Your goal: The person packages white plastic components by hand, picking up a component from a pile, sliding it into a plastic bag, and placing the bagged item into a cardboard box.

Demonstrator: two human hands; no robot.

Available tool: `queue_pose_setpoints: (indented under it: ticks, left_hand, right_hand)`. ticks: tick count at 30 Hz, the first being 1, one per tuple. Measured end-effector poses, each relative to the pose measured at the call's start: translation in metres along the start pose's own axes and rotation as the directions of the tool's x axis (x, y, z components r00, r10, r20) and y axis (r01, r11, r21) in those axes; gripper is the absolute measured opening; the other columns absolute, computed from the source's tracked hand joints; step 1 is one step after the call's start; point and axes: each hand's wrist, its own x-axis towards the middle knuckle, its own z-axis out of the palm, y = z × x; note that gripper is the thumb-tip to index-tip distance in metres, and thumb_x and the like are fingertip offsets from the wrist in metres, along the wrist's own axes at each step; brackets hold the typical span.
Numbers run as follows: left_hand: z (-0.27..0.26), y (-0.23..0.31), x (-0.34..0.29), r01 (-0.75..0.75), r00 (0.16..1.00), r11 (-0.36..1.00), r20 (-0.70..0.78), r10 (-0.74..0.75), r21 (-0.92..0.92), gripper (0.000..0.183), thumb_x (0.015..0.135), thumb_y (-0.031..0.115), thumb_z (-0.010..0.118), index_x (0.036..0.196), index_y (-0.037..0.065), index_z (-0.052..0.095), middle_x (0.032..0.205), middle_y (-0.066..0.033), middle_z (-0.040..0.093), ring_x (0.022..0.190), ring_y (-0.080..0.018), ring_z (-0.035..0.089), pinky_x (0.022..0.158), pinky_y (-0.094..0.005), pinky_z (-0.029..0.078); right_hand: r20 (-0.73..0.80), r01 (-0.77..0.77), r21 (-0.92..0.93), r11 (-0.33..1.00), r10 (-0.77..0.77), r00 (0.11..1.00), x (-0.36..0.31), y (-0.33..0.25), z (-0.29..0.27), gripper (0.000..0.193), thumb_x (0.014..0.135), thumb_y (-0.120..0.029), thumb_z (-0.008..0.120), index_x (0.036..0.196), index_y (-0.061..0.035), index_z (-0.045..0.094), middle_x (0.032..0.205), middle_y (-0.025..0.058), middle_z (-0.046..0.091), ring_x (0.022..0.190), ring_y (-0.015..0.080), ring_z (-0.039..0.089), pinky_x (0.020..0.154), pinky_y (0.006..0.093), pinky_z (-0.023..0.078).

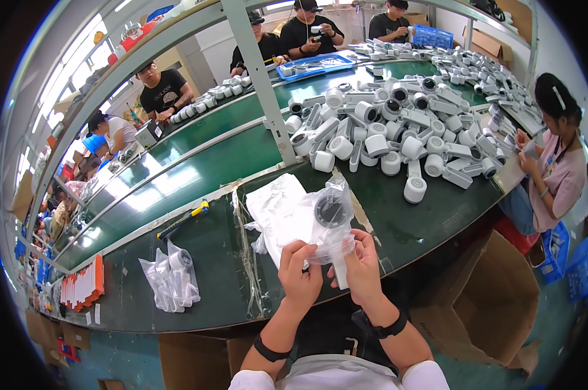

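Over the table's front edge I hold a white handheld fan with a round, dark-centred head, inside a clear plastic bag. My right hand is closed around its handle through the plastic. The fingers of my left hand pinch the bag's edge just below the fan head. Beneath and beyond them lies a stack of white plastic bags. To the left, several bagged fans rest on the dark green table. A big heap of unbagged fans spreads at the far right.
A yellow-and-dark tool lies left of the bags. Orange-and-white cartons stand at the table's left end. A metal post rises beyond my hands. An open cardboard box is at lower right. Co-workers sit around the green conveyor.
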Motion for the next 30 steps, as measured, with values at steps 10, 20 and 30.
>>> queue_pose_setpoints:
  ticks: [10, 20, 30]
  left_hand:
    - [0.006, 0.006, -0.021, 0.208, 0.977, 0.965, 0.085, -0.197, -0.162, 0.017, 0.074, -0.012, 0.062, 0.083, 0.001, 0.056, 0.088, -0.0114, 0.058, 0.071, -0.0195, 0.058, 0.062, -0.0270, 0.047]
    - [-0.020, 0.012, -0.017, 0.129, 0.959, 0.966, 0.277, -0.064, -0.226, 0.024, 0.071, -0.009, 0.061, 0.093, 0.001, 0.060, 0.094, -0.0124, 0.059, 0.082, -0.0255, 0.060, 0.074, -0.0325, 0.049]
    - [-0.012, 0.025, -0.014, 0.804, 0.438, -0.093, 0.691, -0.575, -0.588, 0.044, 0.105, 0.021, 0.042, 0.146, 0.020, 0.028, 0.138, -0.0071, 0.047, 0.123, -0.0220, 0.053, 0.093, -0.0393, 0.052]
  right_hand:
    - [-0.074, 0.174, -0.023, 0.984, -0.175, 0.982, 0.013, 0.021, 0.002, 0.045, 0.098, -0.032, 0.059, 0.125, -0.0009, 0.041, 0.114, 0.0113, 0.055, 0.073, 0.0111, 0.062, 0.059, 0.0235, 0.051]
    - [-0.067, 0.123, 0.059, 0.991, -0.119, 0.991, 0.010, 0.015, 0.001, 0.029, 0.102, -0.019, 0.052, 0.122, 0.0011, 0.049, 0.103, 0.0060, 0.062, 0.089, 0.0077, 0.059, 0.074, 0.0210, 0.048]
    - [-0.040, 0.296, -0.321, 0.900, -0.325, 0.945, -0.009, 0.017, 0.015, 0.021, 0.098, -0.006, 0.047, 0.112, -0.0005, 0.061, 0.093, 0.0092, 0.066, 0.085, 0.0137, 0.062, 0.071, 0.0282, 0.050]
